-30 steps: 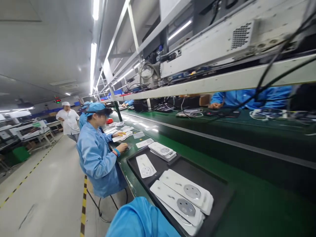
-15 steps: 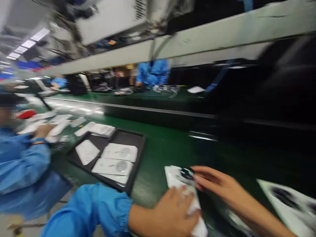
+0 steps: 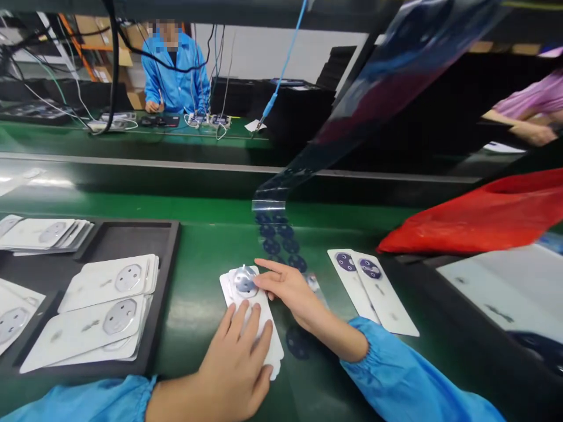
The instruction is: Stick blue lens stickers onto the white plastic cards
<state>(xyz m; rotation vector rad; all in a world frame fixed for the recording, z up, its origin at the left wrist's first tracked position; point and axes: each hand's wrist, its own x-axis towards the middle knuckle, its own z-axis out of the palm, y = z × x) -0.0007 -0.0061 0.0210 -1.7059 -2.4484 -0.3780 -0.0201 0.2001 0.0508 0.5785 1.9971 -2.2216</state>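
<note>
At the counter's [image 3: 197,246] near edge, the left hand [image 3: 233,357] lies spread and flat on a small stack of white cards [image 3: 268,328], while the right hand's fingertips touch the grey disc [image 3: 245,281] at the stack's far end, the rest of that hand half open. Left of the stack sits a black tray [image 3: 169,258] holding more cards; right of the right hand, two overlapping cards with dark discs [image 3: 370,268] lie before a red bag [image 3: 475,217].

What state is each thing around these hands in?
Left hand: spread, resting on middle panels
Right hand: fingertips at the silvery disc
Middle panels: stacked unevenly
Side panels: overlapping, dark discs up
Black tray: open-topped, partly filled
Film strip: unrolled, lower end on the bench
Red sheet: wrinkled
</note>
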